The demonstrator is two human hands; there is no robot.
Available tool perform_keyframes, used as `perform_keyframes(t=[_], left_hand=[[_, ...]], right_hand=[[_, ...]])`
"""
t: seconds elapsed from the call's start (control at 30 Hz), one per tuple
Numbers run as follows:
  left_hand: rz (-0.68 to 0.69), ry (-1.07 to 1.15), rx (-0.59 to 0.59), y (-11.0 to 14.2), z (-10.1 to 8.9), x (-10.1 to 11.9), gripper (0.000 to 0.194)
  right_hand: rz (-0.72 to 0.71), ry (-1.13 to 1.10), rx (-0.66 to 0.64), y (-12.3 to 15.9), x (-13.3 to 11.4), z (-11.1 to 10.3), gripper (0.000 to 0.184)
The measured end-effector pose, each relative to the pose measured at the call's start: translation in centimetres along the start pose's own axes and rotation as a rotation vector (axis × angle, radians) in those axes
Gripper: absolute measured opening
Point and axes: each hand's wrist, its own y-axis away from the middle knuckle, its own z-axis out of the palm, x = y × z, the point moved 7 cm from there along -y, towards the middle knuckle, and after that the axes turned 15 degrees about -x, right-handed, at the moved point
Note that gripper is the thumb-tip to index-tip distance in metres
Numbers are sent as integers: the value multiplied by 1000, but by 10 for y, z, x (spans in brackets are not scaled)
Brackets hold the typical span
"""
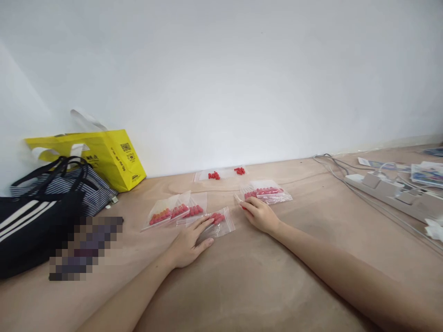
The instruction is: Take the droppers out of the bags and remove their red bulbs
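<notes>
My left hand (191, 243) lies with fingers stretched and thumb apart on a clear zip bag (226, 222) holding red capsule-shaped pieces (217, 217). My right hand (260, 213) is closed, its fingertips together at the near left edge of a stack of similar clear bags (282, 197). A bit of red shows beneath those fingertips, but what they grip is mostly hidden. Left of my left hand, overlapping clear bags (169, 204) hold more red pieces. Farther back, near the wall, a flat clear bag (224, 174) has two small clusters of red pieces on or in it.
On the left stand a yellow carrier bag (117, 159), a striped bag (98, 186) and a black bag (41, 235). A pixelated dark item (86, 249) lies in front. To the right are a white power strip (391, 193), grey cables (360, 191) and printed papers (427, 174).
</notes>
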Motion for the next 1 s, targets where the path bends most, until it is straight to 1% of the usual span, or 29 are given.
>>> perform_keyframes(t=[0.1, 0.17, 0.23, 0.33, 0.47, 0.6, 0.67, 0.8, 0.9, 1.0], left_hand=[[-1, 0, -9, -1, 0, 0, 51], [-1, 3, -9, -1, 0, -1, 51], [7, 6, -2, -1, -1, 0, 51], [14, 11, 3, -1, -2, 1, 51], [14, 21, -14, -2, -2, 2, 51], [24, 20, -11, -3, -2, 1, 52], [19, 21, -4, -3, -1, 0, 54], [-7, 35, -5, -4, 0, -1, 58], [-12, 55, -9, -5, 0, 0, 59], [-5, 90, -18, -8, 1, 1, 54]], right_hand=[[-4, 26, -173, -8, 0, 15, 22], [13, 2, -265, -9, 3, 21, 21], [37, -31, -316, -9, 6, 22, 22], [69, -79, -356, -7, 9, 21, 25], [109, -85, -365, -2, 9, 16, 32], [171, -107, -287, 1, 6, 8, 38], [179, -158, -257, 1, 2, 6, 32], [139, -276, -259, -3, -9, 12, 15], [165, -312, -268, -8, -10, 18, 15], [204, -289, -288, -11, -9, 21, 17]])
